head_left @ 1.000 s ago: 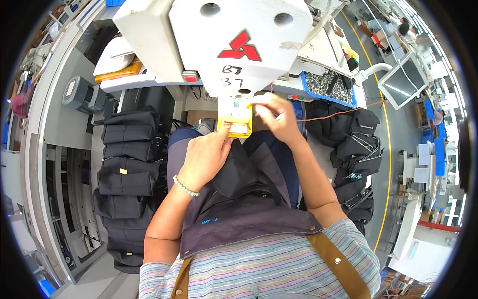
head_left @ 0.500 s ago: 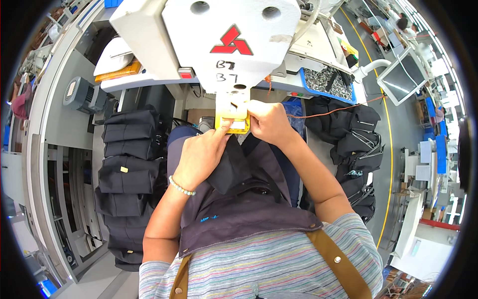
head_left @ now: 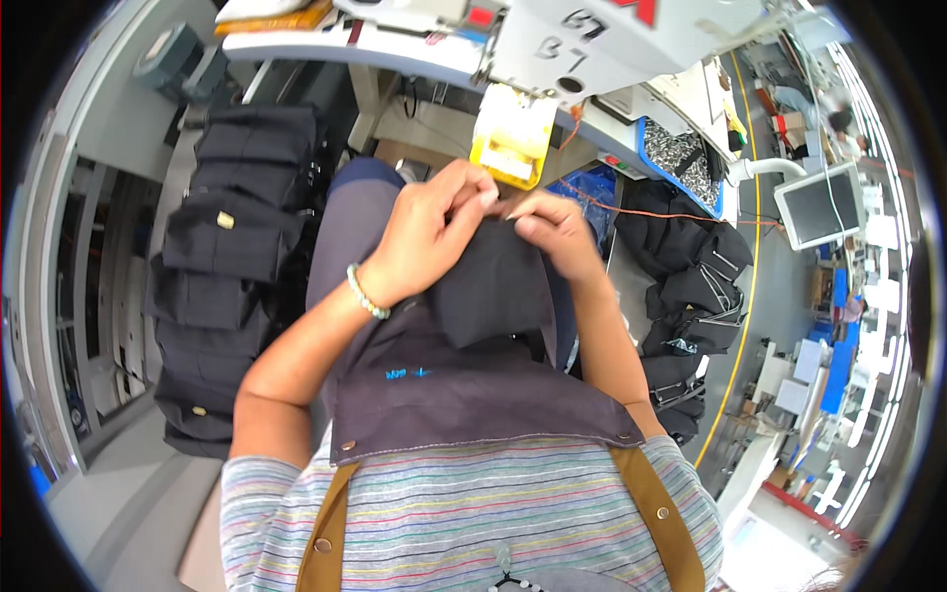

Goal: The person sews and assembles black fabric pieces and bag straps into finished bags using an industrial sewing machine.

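Note:
A black fabric piece [head_left: 493, 286] hangs over my lap, its upper edge between my two hands. My left hand [head_left: 426, 232], with a beaded bracelet on the wrist, pinches the edge at its left with thumb and bent fingers. At the right of that edge my right hand [head_left: 557, 232] is closed on the cloth, thumb against fingers. Just beyond the hands is the yellow-edged plate [head_left: 511, 138] under the white machine head [head_left: 602, 44]; the fabric lies apart from it. The fingertips are slightly blurred.
Folded black fabric pieces [head_left: 237, 237] are stacked at my left. More black pieces with metal frames [head_left: 691, 286] lie at my right. A blue tray of small metal parts [head_left: 681, 158] sits on the bench. An orange cord [head_left: 671, 214] runs across, right of the machine. A monitor [head_left: 821, 207] stands farther right.
Both hands have come away from the yellow plate toward me, drawing the black fabric with them. The view has shifted, so the machine head appears higher and farther right.

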A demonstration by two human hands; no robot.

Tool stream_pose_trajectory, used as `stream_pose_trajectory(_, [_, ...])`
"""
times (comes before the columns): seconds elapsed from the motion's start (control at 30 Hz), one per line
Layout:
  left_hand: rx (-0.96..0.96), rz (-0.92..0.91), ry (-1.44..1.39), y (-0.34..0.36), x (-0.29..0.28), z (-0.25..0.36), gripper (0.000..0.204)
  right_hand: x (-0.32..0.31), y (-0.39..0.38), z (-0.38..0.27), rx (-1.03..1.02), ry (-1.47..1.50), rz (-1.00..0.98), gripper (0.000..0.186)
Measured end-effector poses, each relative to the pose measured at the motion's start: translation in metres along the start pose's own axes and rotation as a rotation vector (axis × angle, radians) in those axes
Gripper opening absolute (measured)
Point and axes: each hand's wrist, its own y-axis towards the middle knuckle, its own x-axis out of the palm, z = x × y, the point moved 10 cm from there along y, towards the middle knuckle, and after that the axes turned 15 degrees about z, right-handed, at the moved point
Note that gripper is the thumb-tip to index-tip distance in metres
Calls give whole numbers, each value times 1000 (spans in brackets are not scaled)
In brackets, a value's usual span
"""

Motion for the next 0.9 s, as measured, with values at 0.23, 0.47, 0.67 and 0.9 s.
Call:
stream_pose_trajectory(0.23, [-460,-963,-437,-85,115,-48,17,40,-2,-60,79,290,-409,21])
stream_pose_trajectory(0.47, [-740,-945,-1467,-125,125,-21,39,82,-12,-53,147,241,-510,28])
stream_pose_trajectory(0.67, [-445,-930,-363,-81,78,-48,24,49,-12,-64,87,194,-382,25])
stream_pose_trajectory(0.9, [-322,-832,-312,-10,23,-14,27,11,-15,-34,171,-54,-173,13])
